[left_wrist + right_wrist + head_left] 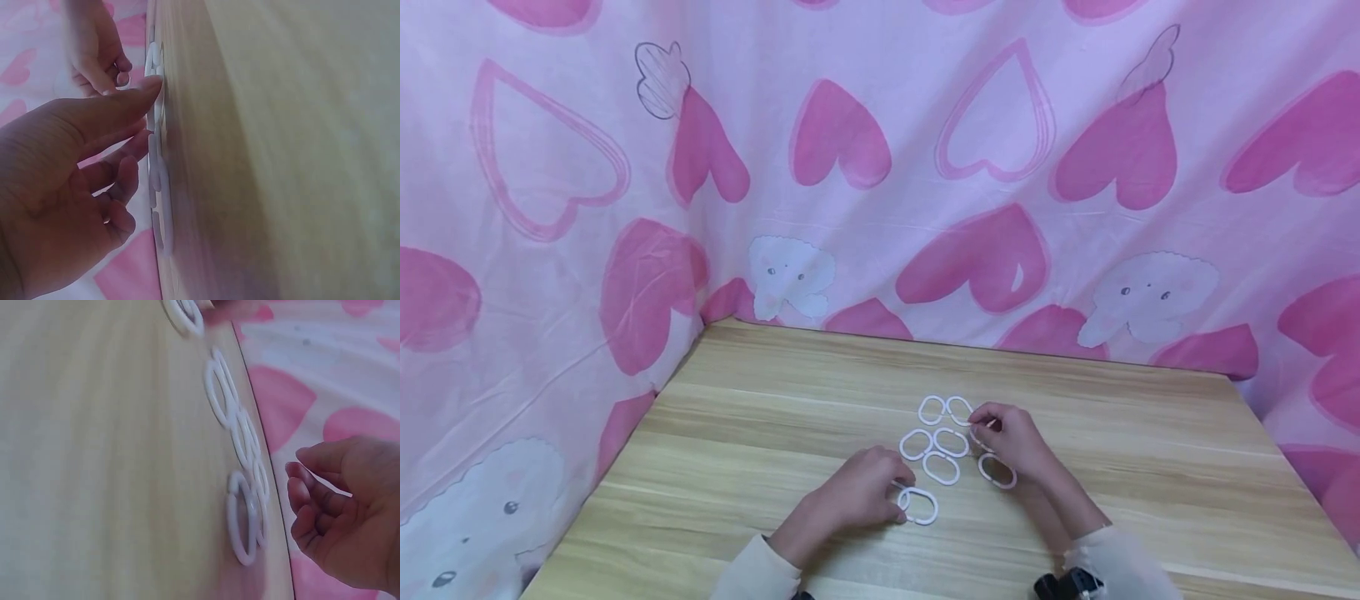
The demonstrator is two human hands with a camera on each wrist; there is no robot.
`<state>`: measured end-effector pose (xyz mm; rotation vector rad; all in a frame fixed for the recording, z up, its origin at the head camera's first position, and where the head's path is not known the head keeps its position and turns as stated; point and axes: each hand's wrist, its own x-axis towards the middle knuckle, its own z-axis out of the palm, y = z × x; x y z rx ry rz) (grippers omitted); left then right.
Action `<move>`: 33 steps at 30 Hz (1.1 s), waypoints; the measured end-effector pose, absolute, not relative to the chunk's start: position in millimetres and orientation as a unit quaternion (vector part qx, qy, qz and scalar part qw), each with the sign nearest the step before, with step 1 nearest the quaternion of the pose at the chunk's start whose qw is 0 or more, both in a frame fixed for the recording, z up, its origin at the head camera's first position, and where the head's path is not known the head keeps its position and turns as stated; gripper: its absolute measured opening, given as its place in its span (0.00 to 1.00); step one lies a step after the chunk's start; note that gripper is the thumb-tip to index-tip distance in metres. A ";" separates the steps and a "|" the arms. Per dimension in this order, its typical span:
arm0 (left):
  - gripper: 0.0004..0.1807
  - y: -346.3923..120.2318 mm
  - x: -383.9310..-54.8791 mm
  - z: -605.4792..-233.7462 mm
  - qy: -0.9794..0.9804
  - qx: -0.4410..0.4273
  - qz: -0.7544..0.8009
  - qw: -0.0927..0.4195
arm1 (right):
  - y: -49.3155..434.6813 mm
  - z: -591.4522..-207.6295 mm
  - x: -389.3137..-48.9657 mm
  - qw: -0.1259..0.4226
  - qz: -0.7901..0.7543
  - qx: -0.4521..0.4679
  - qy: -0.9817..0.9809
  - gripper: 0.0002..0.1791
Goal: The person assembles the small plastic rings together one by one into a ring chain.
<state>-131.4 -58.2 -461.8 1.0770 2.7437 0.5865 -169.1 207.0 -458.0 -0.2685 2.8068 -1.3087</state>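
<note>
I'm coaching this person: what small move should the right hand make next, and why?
Probably lower the right hand and pinch the white link partly hidden beneath it: the fingertips there look empty and sit close to that link, while the left hand touches two overlapping links.

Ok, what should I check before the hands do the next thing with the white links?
1. Left hand on the near white oval links: ok, thumb and fingers pinch there.
2. Near links hooked together: cannot tell; they overlap, but the crossing is partly hidden.
3. Right hand free: ok, the right wrist view shows nothing between its fingertips.
4. Every link fully seen from the head: not ok, the right hand partly covers one.
5. Far links resting on the wooden table: ok.
</note>
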 end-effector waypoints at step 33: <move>0.16 -62.8 -126.3 -456.9 0.907 0.405 0.100 0.054 | 196.2 -461.0 -212.8 0.033 -0.264 -0.038 0.963 0.04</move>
